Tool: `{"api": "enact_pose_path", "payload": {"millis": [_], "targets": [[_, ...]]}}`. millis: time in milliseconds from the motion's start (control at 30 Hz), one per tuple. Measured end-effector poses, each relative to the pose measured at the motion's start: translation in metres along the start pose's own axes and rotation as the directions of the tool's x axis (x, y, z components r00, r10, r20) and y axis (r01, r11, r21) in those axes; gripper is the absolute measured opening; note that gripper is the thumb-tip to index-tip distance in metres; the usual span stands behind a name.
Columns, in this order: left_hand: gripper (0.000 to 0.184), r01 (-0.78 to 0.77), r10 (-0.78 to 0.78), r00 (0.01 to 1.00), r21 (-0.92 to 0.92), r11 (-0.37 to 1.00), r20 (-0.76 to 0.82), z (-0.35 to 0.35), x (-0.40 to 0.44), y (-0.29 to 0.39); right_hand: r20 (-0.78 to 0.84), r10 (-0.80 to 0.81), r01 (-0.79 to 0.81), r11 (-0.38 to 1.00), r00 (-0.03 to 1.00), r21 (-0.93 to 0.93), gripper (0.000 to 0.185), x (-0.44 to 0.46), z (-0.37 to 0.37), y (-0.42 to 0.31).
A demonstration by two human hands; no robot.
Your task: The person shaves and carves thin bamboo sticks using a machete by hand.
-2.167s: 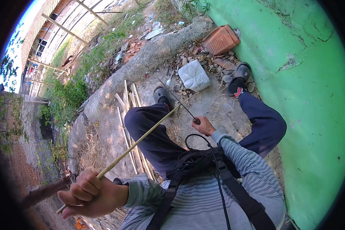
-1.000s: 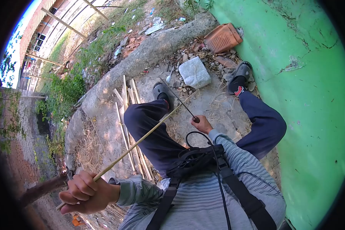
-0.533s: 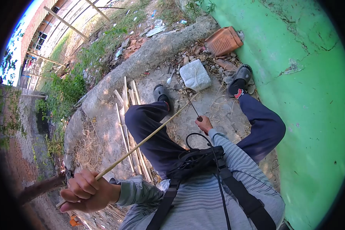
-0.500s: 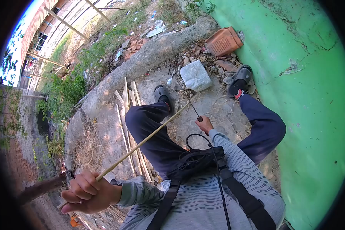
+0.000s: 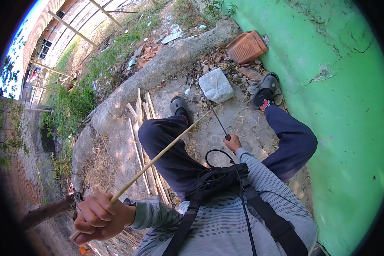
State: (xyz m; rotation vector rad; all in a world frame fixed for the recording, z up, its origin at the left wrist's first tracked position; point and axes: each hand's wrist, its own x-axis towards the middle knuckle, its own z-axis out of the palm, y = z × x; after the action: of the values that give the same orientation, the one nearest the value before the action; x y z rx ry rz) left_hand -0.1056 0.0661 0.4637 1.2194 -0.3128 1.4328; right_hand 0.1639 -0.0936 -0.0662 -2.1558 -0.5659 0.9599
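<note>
My left hand (image 5: pixel 100 215), low at the left, is closed around the near end of a long, thin bamboo stick (image 5: pixel 158 157). The stick slants up and right across my left thigh, its far end beside the blade of a knife (image 5: pixel 219 120). Whether stick and blade touch, I cannot tell. My right hand (image 5: pixel 233 144) grips the knife's dark handle between my knees, with the narrow dark blade pointing forward and a little left. Just past the blade's tip lies a whitish block (image 5: pixel 216 85) on the ground.
Split bamboo strips (image 5: pixel 146 141) lie beside my left leg. A green wall (image 5: pixel 345 128) rises close on my right. Ahead are an orange hollow brick (image 5: pixel 247 47), a white plastic spoon (image 5: pixel 189 88) and a low, rough concrete ridge (image 5: pixel 166 59). Bushes (image 5: pixel 74 100) grow at the left.
My left hand has shifted slightly right, and the stick's far end has moved up and right along the blade. My right hand and the knife have come slightly back and right.
</note>
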Motion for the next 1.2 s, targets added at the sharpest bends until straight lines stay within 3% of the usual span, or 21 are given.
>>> {"api": "enact_pose_path", "payload": {"millis": [100, 200, 233, 267, 333, 400, 433, 500, 533, 600, 667, 733, 800, 867, 933, 967, 1033, 1200], "targets": [[0.056, 0.038, -0.011, 0.992, -0.223, 0.974, 0.122, 0.007, -0.002, -0.004, -0.036, -0.099, 0.099, 0.995, 0.994, 0.025, 0.034, -0.01, -0.002, 0.002], [0.058, 0.0, 0.022, 0.995, -0.214, 0.977, 0.1, 0.013, -0.003, -0.009, -0.033, -0.171, 0.172, 0.984, 0.985, 0.036, 0.032, -0.01, -0.012, -0.022], [0.058, -0.003, 0.025, 0.995, -0.209, 0.978, 0.102, 0.014, -0.002, -0.009, 0.08, -0.146, 0.136, 0.983, 0.986, 0.12, 0.031, -0.014, -0.024, -0.041], [0.06, -0.002, 0.016, 0.996, -0.161, 0.987, 0.084, 0.015, 0.0, -0.009, 0.195, -0.127, 0.087, 0.976, 0.973, 0.198, 0.03, -0.015, -0.032, -0.055], [0.062, -0.001, 0.009, 0.998, -0.115, 0.993, 0.067, 0.02, 0.0, -0.006, 0.233, -0.206, 0.147, 0.958, 0.951, 0.248, 0.03, -0.009, -0.046, -0.071], [0.065, -0.052, 0.086, 0.976, 0.169, 0.984, -0.202, 0.029, -0.002, -0.004, 0.437, -0.18, 0.067, 0.963, 0.881, 0.261, 0.034, -0.02, -0.083, -0.111], [0.065, -0.055, 0.088, 0.976, 0.166, 0.985, -0.2, 0.037, 0.001, -0.01, 0.458, -0.224, 0.115, 0.96, 0.86, 0.254, 0.038, -0.02, -0.094, -0.122], [0.067, -0.126, 0.328, 0.874, 0.484, 0.866, -0.359, 0.052, 0.01, -0.024, 0.455, -0.275, 0.212, 0.96, 0.847, 0.185, 0.043, -0.032, -0.122, -0.155], [0.067, -0.131, 0.332, 0.873, 0.484, 0.865, -0.358, 0.047, 0.008, -0.021, 0.46, -0.321, 0.304, 0.946, 0.828, 0.113, 0.048, -0.038, -0.134, -0.17], [0.066, -0.055, 0.067, 0.982, 0.07, 0.996, -0.179, 0.038, 0.005, -0.012, 0.486, -0.371, 0.374, 0.922, 0.791, 0.095, 0.05, -0.048, -0.15, -0.187], [0.065, -0.055, 0.058, 0.988, 0.024, 0.998, -0.143, 0.039, 0.003, -0.013, 0.509, -0.416, 0.44, 0.894, 0.754, 0.079, 0.052, -0.052, -0.152, -0.19], [0.065, -0.055, 0.052, 0.993, -0.019, 0.998, -0.108, 0.042, 0.003, -0.015, 0.482, -0.588, 0.598, 0.787, 0.649, 0.153, 0.058, -0.06, -0.148, -0.189], [0.064, 0.018, -0.014, 0.999, -0.121, 0.993, 0.034, 0.044, 0.002, -0.015, 0.482, -0.6, 0.599, 0.781, 0.639, 0.178, 0.059, -0.072, -0.142, -0.191], [0.064, 0.035, -0.026, 0.998, -0.151, 0.988, 0.06, 0.042, -0.001, -0.014, 0.477, -0.613, 0.599, 0.775, 0.63, 0.204, 0.06, -0.081, -0.144, -0.198], [0.064, 0.06, -0.044, 0.995, -0.182, 0.981, 0.086, 0.041, -0.003, -0.012, 0.645, -0.441, 0.334, 0.897, 0.624, 0.29, 0.065, -0.092, -0.15, -0.203], [0.065, 0.063, -0.046, 0.994, -0.173, 0.983, 0.099, 0.041, -0.003, -0.012, 0.642, -0.44, 0.33, 0.898, 0.629, 0.292, 0.065, -0.093, -0.147, -0.2], [0.065, 0.07, -0.052, 0.992, -0.168, 0.983, 0.112, 0.042, -0.005, -0.013, 0.591, -0.551, 0.476, 0.827, 0.589, 0.298, 0.066, -0.091, -0.136, -0.188], [0.064, -0.067, 0.068, 0.997, -0.04, 0.997, 0.029, 0.039, -0.009, -0.017, 0.541, -0.564, 0.49, 0.822, 0.624, 0.292, 0.066, -0.083, -0.119, -0.173]]}}
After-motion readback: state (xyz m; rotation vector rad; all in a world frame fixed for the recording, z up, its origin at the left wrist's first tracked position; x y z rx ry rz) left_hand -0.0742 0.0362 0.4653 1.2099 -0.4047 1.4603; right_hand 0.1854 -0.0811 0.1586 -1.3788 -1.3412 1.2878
